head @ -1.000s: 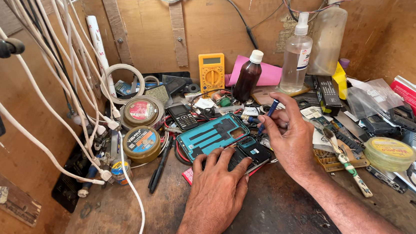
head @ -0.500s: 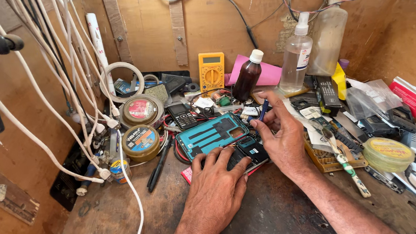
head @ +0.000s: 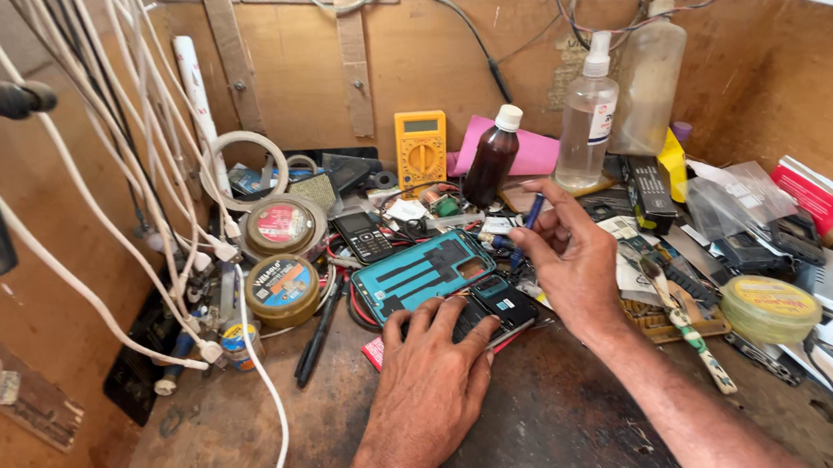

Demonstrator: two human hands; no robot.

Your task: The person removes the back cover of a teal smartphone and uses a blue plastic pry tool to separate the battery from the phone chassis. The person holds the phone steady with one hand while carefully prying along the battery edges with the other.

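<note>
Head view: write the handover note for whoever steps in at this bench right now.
Left hand: flat on the opened phone, pinning it to the bench.
Right hand: raised just right of the phone, pinching a thin blue tool, tip pointing down toward the phone.
Teal back cover: off, lying just behind the phone.
Done: cover removed, phone's inside exposed.
Left: the tool tip is not on the phone yet; cover not refitted.
Nearby: yellow multimeter and brown bottle at the back wall.

I see through one head-worn camera, looking steeply down and forward at the tabletop, close above my fingers, wooden back wall beyond them.
</note>
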